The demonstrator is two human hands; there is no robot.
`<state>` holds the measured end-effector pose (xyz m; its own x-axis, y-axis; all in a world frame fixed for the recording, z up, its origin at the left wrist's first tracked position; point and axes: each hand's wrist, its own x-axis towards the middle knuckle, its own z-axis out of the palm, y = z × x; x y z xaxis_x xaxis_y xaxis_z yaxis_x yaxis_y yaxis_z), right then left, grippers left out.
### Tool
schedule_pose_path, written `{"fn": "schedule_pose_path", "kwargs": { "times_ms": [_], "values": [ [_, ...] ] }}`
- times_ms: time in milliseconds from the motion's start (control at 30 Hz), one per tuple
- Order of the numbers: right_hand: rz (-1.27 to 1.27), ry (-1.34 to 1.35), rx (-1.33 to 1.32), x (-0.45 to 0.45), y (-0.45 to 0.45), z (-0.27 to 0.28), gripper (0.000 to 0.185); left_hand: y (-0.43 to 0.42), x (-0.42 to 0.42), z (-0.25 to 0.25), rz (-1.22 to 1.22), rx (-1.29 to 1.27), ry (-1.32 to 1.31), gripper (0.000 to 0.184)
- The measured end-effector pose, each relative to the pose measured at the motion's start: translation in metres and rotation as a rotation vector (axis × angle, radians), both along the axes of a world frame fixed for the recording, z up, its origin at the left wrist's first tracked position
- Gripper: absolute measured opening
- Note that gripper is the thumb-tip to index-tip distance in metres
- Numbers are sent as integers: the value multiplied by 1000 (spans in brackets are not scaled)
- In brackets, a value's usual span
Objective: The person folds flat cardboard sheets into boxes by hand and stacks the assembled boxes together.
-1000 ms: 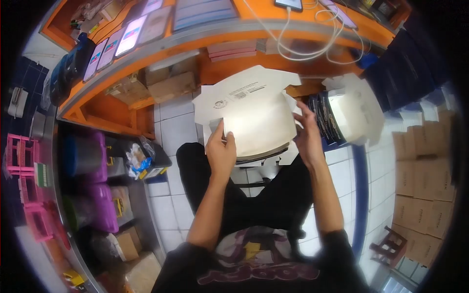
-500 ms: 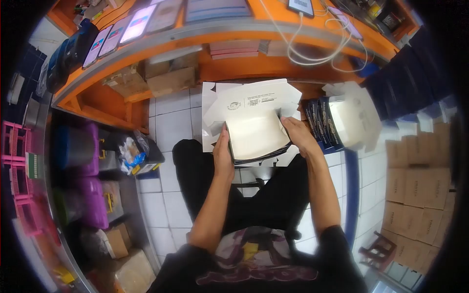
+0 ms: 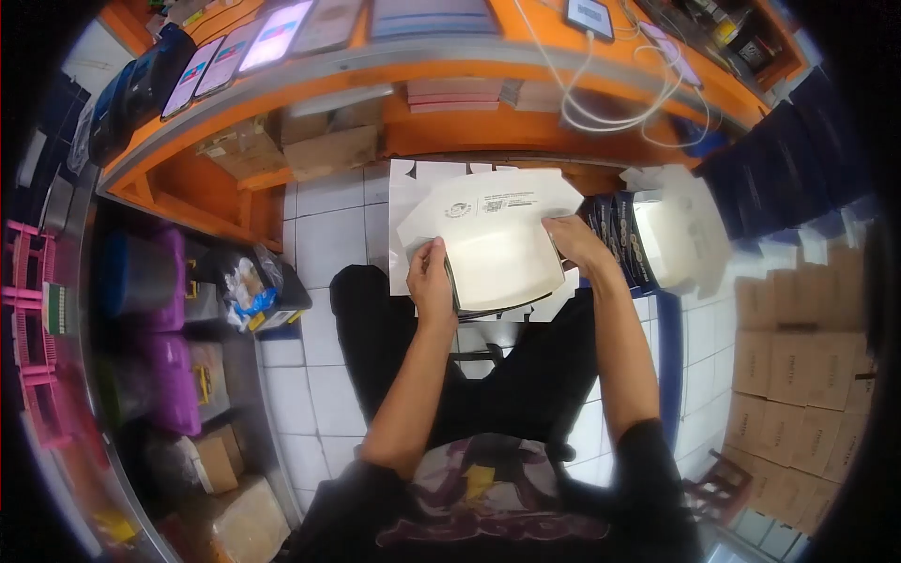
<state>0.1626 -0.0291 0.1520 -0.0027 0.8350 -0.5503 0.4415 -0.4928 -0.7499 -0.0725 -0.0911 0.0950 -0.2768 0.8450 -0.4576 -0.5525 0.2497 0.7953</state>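
Note:
A white-lined paper food box [image 3: 502,267] with its lid flap raised is between my hands above my lap. Printed text and a small code show on the flap. My left hand [image 3: 433,286] grips the box's left side, fingers curled over its edge. At the upper right corner, my right hand [image 3: 576,246] is closed on the box wall, with some fingers hidden behind it. Flat white cardboard blanks [image 3: 402,192] lie beneath the box. To the right of my right hand sits a nested row of dark-blue printed boxes [image 3: 623,239], their white flaps pointing right.
An orange counter [image 3: 441,61] ahead carries several phones [image 3: 275,38], a tablet [image 3: 434,17] and white cables [image 3: 601,117]. Shelving on the left holds purple-lidded bins [image 3: 178,380] and a black container [image 3: 253,291]. Brown cartons [image 3: 798,375] are stacked at the right.
The box has shifted slightly right, and its flap now spreads wider and sits a little lower. My left fingers have moved onto the left edge. My right hand has shifted slightly on the corner.

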Motion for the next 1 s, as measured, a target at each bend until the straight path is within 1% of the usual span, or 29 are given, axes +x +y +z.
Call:
{"fn": "schedule_pose_path", "kwargs": {
  "times_ms": [33, 100, 133, 167, 233, 267, 300, 333, 400, 500, 533, 567, 600, 633, 667, 700, 733, 767, 833, 867, 900, 933, 967, 1000],
  "values": [
    [0, 0, 4, 0, 3, 1, 45, 2, 1, -2, 16, -17, 22, 42],
    [28, -67, 3, 0, 7, 2, 37, 4, 4, 3, 38, -37, 32, 42],
    [28, -67, 4, -1, 9, 3, 37, 4, 5, 5, 57, -62, 43, 42],
    [79, -200, 68, -1, 9, 3, 39, 3, 5, 5, 56, -61, 43, 42],
    [122, -337, 134, 3, 12, -10, 40, 5, 8, 7, 102, -114, 130, 41],
    [96, -299, 216, 8, 14, -36, 42, 5, 9, 4, 92, -110, 126, 41],
    [67, -265, 298, 16, 15, -51, 45, 6, 9, -1, 113, -122, 178, 40],
    [46, -281, 302, 16, 12, -50, 45, 7, 9, -4, 126, -131, 225, 40],
    [-145, -89, 183, 5, 5, -46, 48, 10, 10, -3, 135, -129, 204, 40],
    [-256, -104, 203, 6, -8, -26, 44, 10, 11, -3, 138, -110, 145, 40],
    [-238, -547, 476, 25, -12, -40, 45, 11, 9, -8, 115, -111, 160, 40],
    [-348, -697, 672, 33, -23, -31, 43, 10, 4, -15, 108, -118, 179, 41],
    [-331, -975, 750, 38, -40, -1, 43, 8, 3, -21, 92, -129, 254, 41],
    [-322, -1191, 676, 51, -49, 5, 53, 5, 3, -18, 94, -117, 291, 41],
    [-354, -1434, 612, 62, -59, 6, 56, 3, 3, -12, 88, -106, 325, 42],
    [-307, -1559, 589, 87, -69, -8, 51, 0, -1, -9, 112, -120, 333, 42],
    [-270, -1691, 561, 112, -76, -20, 46, 0, -1, -4, 86, -129, 353, 41],
    [-268, -1691, 560, 127, -78, -21, 46, -1, 1, -2, 49, -134, 367, 40],
    [-225, -1233, 120, 148, -84, -21, 31, -3, 1, -8, 57, -110, 374, 39],
    [-228, -1235, 114, 145, -91, -18, 31, -5, 0, -10, 71, -87, 383, 38],
    [-209, -1344, 278, 133, -100, -10, 23, -9, -2, 2, 72, -60, 451, 34],
    [-184, -1445, 448, 121, -108, -4, 15, -12, -3, 12, 74, -63, 454, 34],
    [-179, -1438, 448, 113, -116, 1, 15, -15, -4, 25, 69, -31, 518, 33],
    [-230, -1436, 600, 106, -123, 5, 15, -18, -6, 33, 64, 0, 582, 32]
  ]
}}
